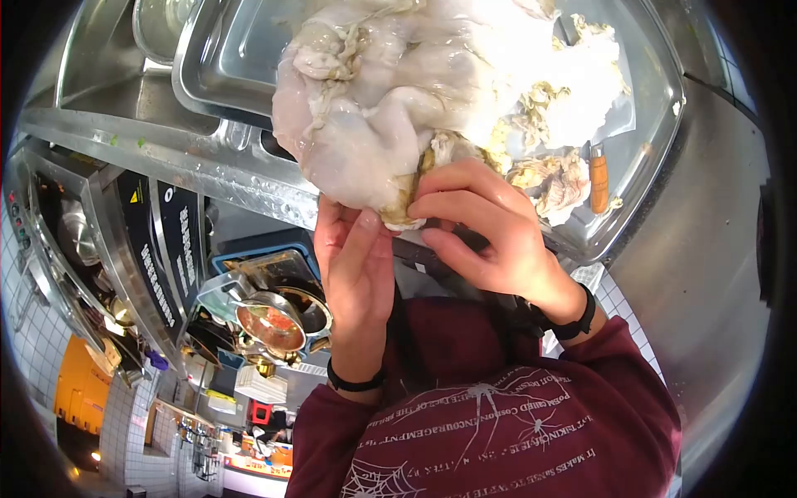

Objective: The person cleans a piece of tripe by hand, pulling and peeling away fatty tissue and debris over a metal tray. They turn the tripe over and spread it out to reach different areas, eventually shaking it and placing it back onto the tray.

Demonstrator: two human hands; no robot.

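A large mass of pale, wet, slippery meat (pixel 398 83) spreads over a metal tray (pixel 656 141). My left hand (pixel 357 266) holds its near edge, thumb on top and fingers underneath. Beside it, my right hand (pixel 481 228) pinches the same edge with bent fingers, at a yellow-brown patch. Frilly, yellowish-white scraps (pixel 581 91) lie on the right side of the tray. Near them are a smaller pinkish piece (pixel 560 187) and a tool with a wooden handle (pixel 599 178), its blade partly hidden.
Another metal tray (pixel 195 79) stands at the upper left. A steel counter (pixel 722 249) runs along the right. Lower left, pots and a strainer with red contents (pixel 271 326) sit near dark panels with white lettering (pixel 145 241).
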